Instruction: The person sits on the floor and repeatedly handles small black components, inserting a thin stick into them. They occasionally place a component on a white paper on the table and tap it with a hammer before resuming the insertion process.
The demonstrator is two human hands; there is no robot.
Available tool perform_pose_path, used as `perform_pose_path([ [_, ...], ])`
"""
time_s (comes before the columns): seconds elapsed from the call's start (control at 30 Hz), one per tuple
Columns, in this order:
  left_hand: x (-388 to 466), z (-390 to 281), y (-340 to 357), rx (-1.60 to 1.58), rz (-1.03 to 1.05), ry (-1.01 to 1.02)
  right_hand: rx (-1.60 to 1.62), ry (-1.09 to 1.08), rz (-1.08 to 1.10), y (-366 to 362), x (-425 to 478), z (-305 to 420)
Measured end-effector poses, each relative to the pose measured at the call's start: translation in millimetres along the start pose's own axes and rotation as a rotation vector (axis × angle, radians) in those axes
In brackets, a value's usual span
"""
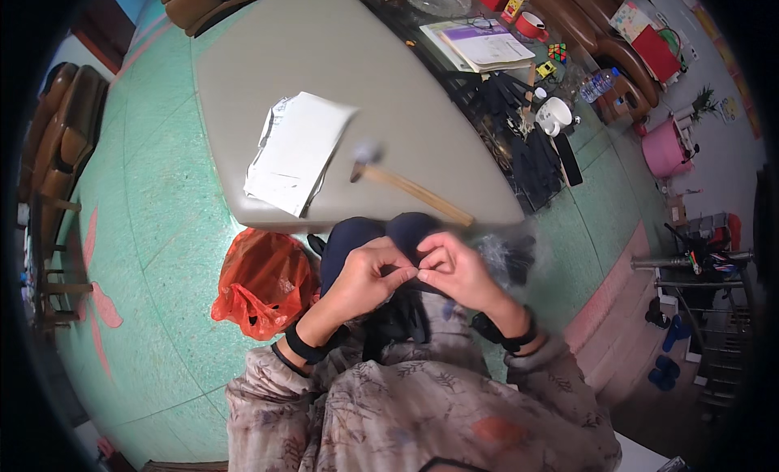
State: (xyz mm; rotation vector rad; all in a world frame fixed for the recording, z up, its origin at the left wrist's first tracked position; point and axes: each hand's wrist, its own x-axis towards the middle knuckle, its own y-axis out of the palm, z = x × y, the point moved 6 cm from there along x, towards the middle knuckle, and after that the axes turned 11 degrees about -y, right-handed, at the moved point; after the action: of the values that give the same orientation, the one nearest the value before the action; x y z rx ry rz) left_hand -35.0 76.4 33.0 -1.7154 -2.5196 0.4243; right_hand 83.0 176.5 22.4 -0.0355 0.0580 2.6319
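My left hand (378, 266) and my right hand (451, 266) meet above my lap, thumb and forefinger tips pinched together. Whatever may be between the tips is too small to make out. Dark fabric-like pieces (398, 323) lie on my lap below the hands. In front of my knees, a hammer with a wooden handle (420, 194) rests on a grey padded bench (292, 52). Beside the hammer's head is a blurred pale round thing (367, 150). To the left on the bench lies a stack of white paper sheets (298, 149).
A red plastic bag (265, 283) stands on the green floor by my left leg. Clear plastic wrapping (505, 256) is by my right leg. Along the right, a cluttered low table holds dark strips (535, 161), a white mug (554, 116), papers (481, 43) and a phone (567, 160).
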Motion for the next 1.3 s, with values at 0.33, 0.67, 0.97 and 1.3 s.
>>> perform_pose_path([
  [0.33, 5, 16, -6, 0.044, 0.302, -0.212, -0.488, -0.287, 0.287, 5, 6, 21],
  [0.67, -9, 46, 6, -0.555, -0.295, -0.372, -0.435, -0.227, -0.046, -4, -4, -8],
  [0.97, -11, 2, 2, -0.038, -0.423, -0.007, -0.158, -0.114, -0.05, 1, 24, -26],
  [1.3, -16, 29, 3, -0.301, -0.455, -0.299, -0.304, -0.388, -0.186, 5, 15, 13],
])
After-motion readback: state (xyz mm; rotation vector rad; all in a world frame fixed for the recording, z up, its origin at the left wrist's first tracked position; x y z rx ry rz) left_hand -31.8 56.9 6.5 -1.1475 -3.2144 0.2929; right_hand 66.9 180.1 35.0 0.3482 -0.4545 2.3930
